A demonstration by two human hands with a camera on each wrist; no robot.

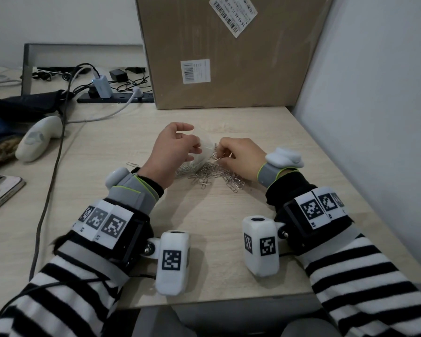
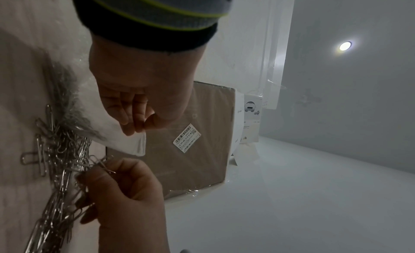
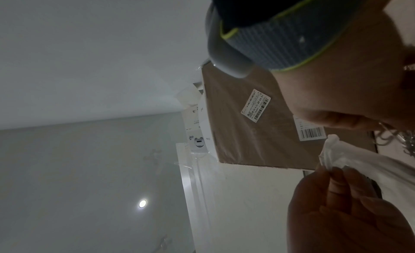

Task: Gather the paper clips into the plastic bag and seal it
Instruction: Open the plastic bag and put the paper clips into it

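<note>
A heap of silver paper clips (image 1: 214, 176) lies on the light wooden table (image 1: 204, 215), between my two hands. My left hand (image 1: 197, 149) pinches the rim of a small clear plastic bag (image 1: 206, 153) and holds it tilted over the heap. In the left wrist view the left hand's thumb and fingers (image 2: 134, 127) grip the bag's edge (image 2: 132, 145), with clips (image 2: 60, 150) beside it. My right hand (image 1: 223, 157) pinches a few clips (image 1: 218, 160) right at the bag's mouth. The right wrist view shows the bag (image 3: 359, 161) and the clips (image 3: 402, 137) at the frame's right edge.
A large cardboard box (image 1: 229, 57) stands behind the heap and a white wall (image 1: 374, 117) closes the right side. One stray clip (image 1: 132, 164) lies left of the heap. A white handheld device (image 1: 38, 139), cables and a power strip (image 1: 117, 98) are at the left.
</note>
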